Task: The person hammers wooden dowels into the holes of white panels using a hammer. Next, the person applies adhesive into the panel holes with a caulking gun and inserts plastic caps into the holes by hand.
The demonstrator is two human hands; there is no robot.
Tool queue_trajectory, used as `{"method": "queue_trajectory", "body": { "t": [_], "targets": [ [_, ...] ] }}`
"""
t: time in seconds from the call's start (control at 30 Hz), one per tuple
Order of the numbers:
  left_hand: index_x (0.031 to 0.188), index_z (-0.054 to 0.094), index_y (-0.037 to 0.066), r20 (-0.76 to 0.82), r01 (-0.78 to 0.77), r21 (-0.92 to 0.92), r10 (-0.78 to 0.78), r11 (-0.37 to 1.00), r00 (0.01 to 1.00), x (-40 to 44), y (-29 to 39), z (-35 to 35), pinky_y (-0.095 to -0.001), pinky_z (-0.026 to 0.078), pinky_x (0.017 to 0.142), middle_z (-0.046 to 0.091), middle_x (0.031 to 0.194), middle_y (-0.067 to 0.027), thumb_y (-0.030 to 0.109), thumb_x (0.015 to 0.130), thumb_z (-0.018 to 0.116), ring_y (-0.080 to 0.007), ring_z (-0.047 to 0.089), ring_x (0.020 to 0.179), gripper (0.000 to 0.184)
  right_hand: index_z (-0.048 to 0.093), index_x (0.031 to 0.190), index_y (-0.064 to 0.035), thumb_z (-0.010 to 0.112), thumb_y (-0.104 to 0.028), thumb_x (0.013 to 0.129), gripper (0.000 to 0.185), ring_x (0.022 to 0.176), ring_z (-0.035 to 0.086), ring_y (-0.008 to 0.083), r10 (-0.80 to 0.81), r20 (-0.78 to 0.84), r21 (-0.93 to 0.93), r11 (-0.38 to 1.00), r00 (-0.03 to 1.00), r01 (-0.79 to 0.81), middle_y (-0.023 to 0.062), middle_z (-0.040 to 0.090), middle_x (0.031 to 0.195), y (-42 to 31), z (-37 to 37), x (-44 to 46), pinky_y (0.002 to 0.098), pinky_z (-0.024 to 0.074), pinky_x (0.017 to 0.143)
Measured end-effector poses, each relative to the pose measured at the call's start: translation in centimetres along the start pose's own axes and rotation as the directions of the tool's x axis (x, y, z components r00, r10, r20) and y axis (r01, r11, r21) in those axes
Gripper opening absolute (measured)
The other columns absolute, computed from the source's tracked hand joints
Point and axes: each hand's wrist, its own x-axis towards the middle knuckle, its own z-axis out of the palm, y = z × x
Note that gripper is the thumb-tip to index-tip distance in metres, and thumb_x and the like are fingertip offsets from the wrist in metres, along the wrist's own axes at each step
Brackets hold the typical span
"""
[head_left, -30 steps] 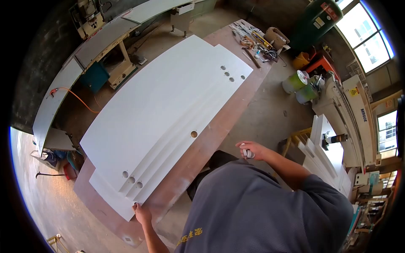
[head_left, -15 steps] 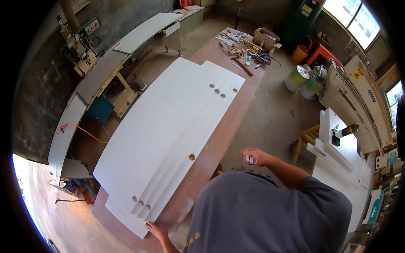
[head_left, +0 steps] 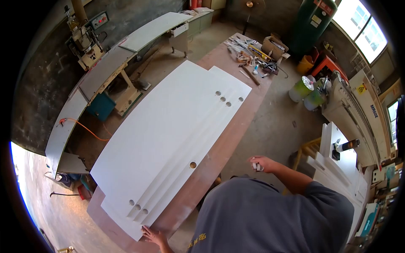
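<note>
A large white panel (head_left: 160, 126) with a curved long side, notched ends and several round holes lies on the workbench (head_left: 219, 147). Shallow grooves run along its near side. At the panel's lower corner, my left hand (head_left: 154, 236) rests with fingers apart, the fingertips touching its edge. My right hand (head_left: 262, 163) is held out over the floor, away from the bench, and closed around small white pieces (head_left: 257, 167). Their exact kind is not clear, and the fingers partly cover them.
Tools, a hammer (head_left: 249, 75) and a cardboard box (head_left: 274, 47) lie at the bench's far end. Paint cans (head_left: 301, 88) stand on the floor beyond. White boards (head_left: 337, 164) are stacked at the right. A long curved counter (head_left: 103, 74) runs along the left wall.
The whole view has shifted slightly as my head moved. My left hand has slid a little toward the panel's lower corner. My right hand still holds the small white pieces.
</note>
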Motion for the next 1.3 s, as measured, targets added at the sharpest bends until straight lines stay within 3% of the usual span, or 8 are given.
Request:
{"method": "queue_trajectory", "body": {
  "t": [0.2, 0.23, 0.27, 0.33, 0.63, 0.93, 1.2, 1.3],
  "targets": [
    [0.147, 0.037, 0.002, -0.135, -0.115, -0.095, 0.101, 0.989, 0.986, -0.8, 1.1, -3.5, -0.0603, 0.021, 0.113, 0.043, 0.149, -0.0199, 0.015, 0.078, 0.063, -0.0386, 0.036, 0.138, 0.075, 0.058, 0.123, -0.0070, 0.057, -0.024, 0.098, 0.030, 0.074, 0.060, 0.0171, -0.209, 0.010, -0.216, 0.954, 0.978, 0.206, 0.0051, 0.061, 0.083, 1.3, -0.2, -1.0, 0.0334, 0.0497, 0.062],
    [0.142, 0.045, 0.002, -0.345, -0.194, -0.113, 0.145, 0.974, 0.927, 1.4, -1.9, -1.1, -0.0552, 0.029, 0.109, 0.054, 0.139, -0.0184, 0.017, 0.084, 0.059, -0.0387, 0.045, 0.130, 0.062, 0.059, 0.122, -0.0075, 0.057, -0.028, 0.098, 0.032, 0.073, 0.059, 0.0161, 0.006, -0.075, 0.072, 0.997, 0.997, 0.000, 0.0040, 0.060, 0.083, 1.4, 0.2, -0.9, 0.0312, 0.0485, 0.060],
    [0.140, 0.048, 0.003, -0.485, -0.100, -0.393, -0.114, 0.914, 0.867, 2.9, -2.5, -1.1, -0.0523, 0.032, 0.108, 0.057, 0.135, -0.0187, 0.021, 0.088, 0.055, -0.0394, 0.047, 0.127, 0.055, 0.059, 0.122, -0.0076, 0.057, -0.029, 0.097, 0.032, 0.073, 0.059, 0.0155, 0.026, -0.061, 0.007, 1.000, 0.998, -0.026, 0.0033, 0.060, 0.082, 1.9, -0.2, -0.4, 0.0302, 0.0480, 0.061],
    [0.145, 0.041, 0.006, -0.390, 0.248, -0.589, -0.540, 0.769, 0.746, 5.9, -1.6, -3.3, -0.0506, 0.025, 0.117, 0.048, 0.144, -0.0181, 0.027, 0.095, 0.049, -0.0340, 0.039, 0.139, 0.054, 0.059, 0.122, -0.0078, 0.057, -0.030, 0.097, 0.033, 0.072, 0.058, 0.0148, 0.105, -0.037, -0.078, 0.991, 0.994, -0.107, 0.0026, 0.060, 0.082, 3.7, -1.4, 0.3, 0.0292, 0.0475, 0.062],
    [0.152, 0.030, 0.008, -0.273, 0.705, -0.391, -0.806, 0.591, 0.525, 11.3, 1.2, -0.2, -0.0577, 0.019, 0.117, 0.022, 0.161, -0.0145, 0.044, 0.100, 0.039, -0.0294, 0.013, 0.152, 0.064, 0.059, 0.116, -0.0073, 0.060, -0.027, 0.097, 0.027, 0.070, 0.059, 0.0156, 0.100, -0.111, -0.107, 0.988, 0.989, -0.112, 0.0026, 0.060, 0.077, 2.3, 0.3, 0.2, 0.0296, 0.0477, 0.066],
    [0.151, 0.033, 0.011, -0.294, 0.727, -0.272, -0.774, 0.630, 0.561, 11.3, 2.4, -1.1, -0.0554, 0.020, 0.115, 0.022, 0.160, -0.0149, 0.045, 0.098, 0.041, -0.0340, 0.015, 0.149, 0.064, 0.056, 0.128, -0.0055, 0.055, -0.030, 0.100, 0.037, 0.071, 0.056, 0.0129, -0.085, -0.094, -0.412, 0.910, 0.992, 0.039, 0.0012, 0.059, 0.080, 4.5, 4.0, -3.9, 0.0269, 0.0459, 0.068],
    [0.150, 0.035, 0.009, -0.341, 0.618, -0.377, -0.724, 0.690, 0.600, 9.4, -0.1, -0.3, -0.0568, 0.019, 0.116, 0.024, 0.160, -0.0148, 0.037, 0.096, 0.045, -0.0350, 0.019, 0.149, 0.061, 0.053, 0.137, -0.0002, 0.048, -0.036, 0.102, 0.050, 0.112, 0.053, 0.0195, 0.094, -0.101, -0.391, 0.912, 0.990, -0.126, 0.0100, 0.057, 0.126, 10.8, -2.3, -0.4, 0.0312, 0.0388, 0.100],
    [0.150, 0.035, 0.006, -0.280, 0.295, -0.245, -0.359, 0.924, 0.890, 2.0, -4.1, -0.4, -0.0571, 0.016, 0.119, 0.024, 0.160, -0.0175, 0.028, 0.095, 0.050, -0.0344, 0.020, 0.149, 0.061, 0.053, 0.138, 0.0011, 0.047, -0.038, 0.102, 0.054, 0.123, 0.051, 0.0219, 0.100, -0.065, -0.387, 0.915, 0.993, -0.117, 0.0126, 0.053, 0.139, 13.6, -5.8, 1.4, 0.0329, 0.0349, 0.109]
  ]
}}
